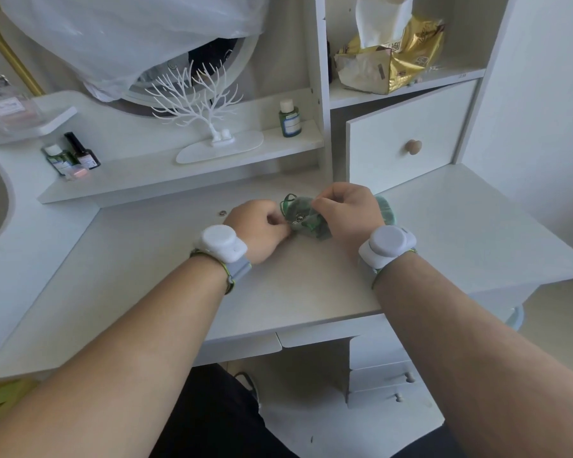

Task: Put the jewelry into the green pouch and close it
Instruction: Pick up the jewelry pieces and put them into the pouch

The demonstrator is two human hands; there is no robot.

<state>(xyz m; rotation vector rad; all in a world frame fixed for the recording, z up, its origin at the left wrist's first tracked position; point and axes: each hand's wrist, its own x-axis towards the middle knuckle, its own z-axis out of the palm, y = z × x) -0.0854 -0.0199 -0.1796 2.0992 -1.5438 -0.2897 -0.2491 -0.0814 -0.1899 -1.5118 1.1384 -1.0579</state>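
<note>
**Both hands on the pouch**

At my far left, around nine o'clock on the raised shelf (139,173), stand a few small bottles (72,157). Further along the shelf, towards eleven o'clock, is the white tree stand (205,104), its branches bare, and past it a lone green bottle (289,118).

On the desk (146,259), a small round metal piece (223,212) lies by itself, just left of my left hand (257,226). It may be a ring or a stud; it is too small to tell.

My left hand rests on the desk, fingers curled shut, pinching the near edge of the pouch (306,216). The pouch sits at twelve o'clock from me, between both hands, crumpled, with its green cord looped out at the top left. Something silvery glints through the sheer cloth, the jewelry (296,220), I think, at the pouch's left side by my left fingertips.

My right hand (348,209) is closed on the pouch's upper right edge, thumb and forefinger nipping the fabric.

At one o'clock is a white drawer (407,130) with a round knob, ajar, and above it a gold tissue pack (397,54).
</note>
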